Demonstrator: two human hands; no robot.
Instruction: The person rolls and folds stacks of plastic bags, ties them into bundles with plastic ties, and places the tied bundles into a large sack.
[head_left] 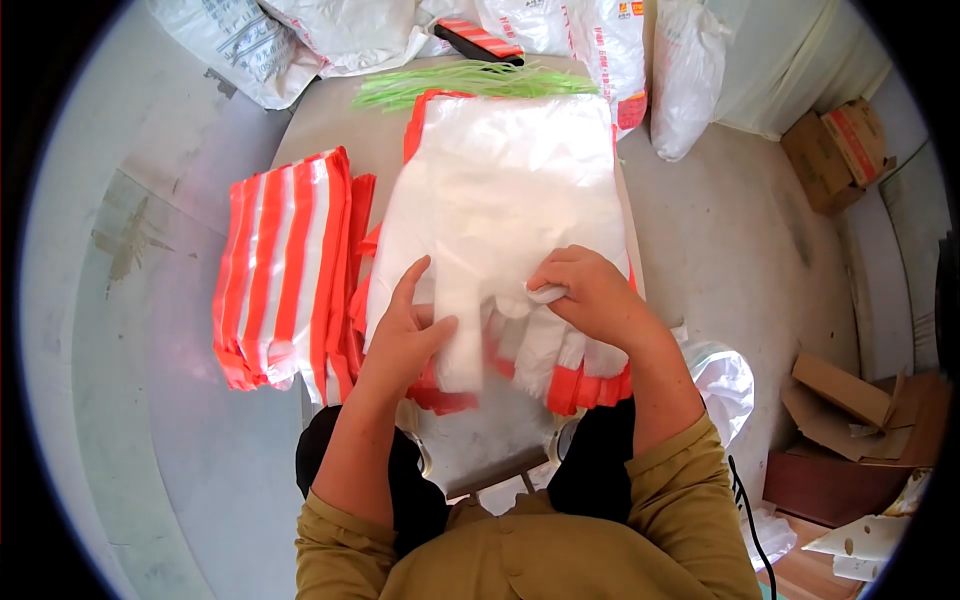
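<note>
A white plastic T-shirt bag (510, 190) lies flat on top of a pile of red-and-white bags in front of me. My right hand (590, 290) is closed in a pinch on a bunched bit of that bag, near its handle end. My left hand (408, 330) rests by the bag's left handle (460, 340), thumb and forefinger spread apart. Below my right hand, red and white handle ends (575, 385) of the pile hang over the near edge. The left hand's other fingers are partly hidden.
A folded stack of red-and-white striped bags (285, 270) sits on the left. Light green strips (470, 82) and a black-and-red striped item (480, 42) lie at the back. Several stuffed white sacks (350, 30) stand behind. Cardboard boxes (835, 155) are on the right.
</note>
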